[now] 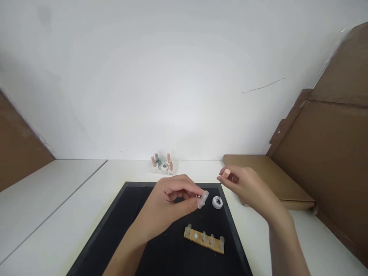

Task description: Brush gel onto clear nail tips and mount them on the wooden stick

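My left hand (172,201) pinches a pale translucent false nail (203,199) between thumb and fingertips, above a black mat (169,253). To its right, my right hand (244,180) is closed round a peach nail polish cap (226,173); whatever is below the cap is hidden by the fingers. On the mat lies a yellowish nail display strip (207,244) with several translucent false nails standing along it and a white round spot in one place. A small round white pot (217,202) with dark marks on top sits between the hands, near the mat's right edge.
By the back wall, a clear tray (176,168) holds several nail polish bottles with peach and grey caps. A flat cardboard box (258,165) lies behind my right hand. Cardboard panels (330,145) stand at both sides of the white table (71,199).
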Available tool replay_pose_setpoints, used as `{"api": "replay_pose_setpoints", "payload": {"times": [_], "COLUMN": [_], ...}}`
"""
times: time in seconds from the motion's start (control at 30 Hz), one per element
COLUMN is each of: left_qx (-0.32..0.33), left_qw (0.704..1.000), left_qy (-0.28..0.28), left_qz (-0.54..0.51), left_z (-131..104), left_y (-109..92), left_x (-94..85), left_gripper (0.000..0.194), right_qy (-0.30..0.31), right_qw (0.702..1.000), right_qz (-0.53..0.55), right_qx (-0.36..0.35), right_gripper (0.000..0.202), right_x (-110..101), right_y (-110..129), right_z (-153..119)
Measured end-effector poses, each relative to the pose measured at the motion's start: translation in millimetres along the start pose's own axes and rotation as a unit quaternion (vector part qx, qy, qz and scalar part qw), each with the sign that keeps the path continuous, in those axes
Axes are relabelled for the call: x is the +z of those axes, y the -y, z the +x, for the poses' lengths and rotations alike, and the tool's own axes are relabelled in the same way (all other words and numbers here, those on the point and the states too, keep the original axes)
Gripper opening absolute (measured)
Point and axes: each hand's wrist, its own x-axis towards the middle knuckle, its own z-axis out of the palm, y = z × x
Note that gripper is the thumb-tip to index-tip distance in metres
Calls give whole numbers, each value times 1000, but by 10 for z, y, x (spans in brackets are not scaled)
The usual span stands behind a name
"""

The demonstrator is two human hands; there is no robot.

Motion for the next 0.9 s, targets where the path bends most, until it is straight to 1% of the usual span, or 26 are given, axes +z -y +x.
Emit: {"api": "replay_pose_setpoints", "payload": {"times": [0.17,0.27,0.33,0.47,0.6,0.73,0.9], "left_qx": [-35,-49,-56,-58,-59,-59,-53], "left_qw": [999,999,998,998,997,997,996], "left_qy": [6,-6,-14,-19,-34,-48,-63], "left_qz": [-29,-9,7,33,39,34,39], "left_z": [8,12,14,15,10,8,8], "left_y": [36,20,1,-7,18,19,8], "left_x": [-11,-2,5,11,2,7,22], "left_gripper": [17,13,11,9,9,7,6], "right_qy": [110,174,206,236,263,290,317], "right_qw": [993,982,974,962,951,940,930], "right_qz": [-6,-14,-29,-61,-77,-87,-97], "right_qx": [36,64,88,122,142,154,161], "right_gripper": [19,18,21,23,24,25,26], "right_x": [27,64,90,126,146,188,288], "right_y": [-107,-229,-323,-492,-594,-635,-638], "right_z": [19,80,128,194,222,263,353]}}
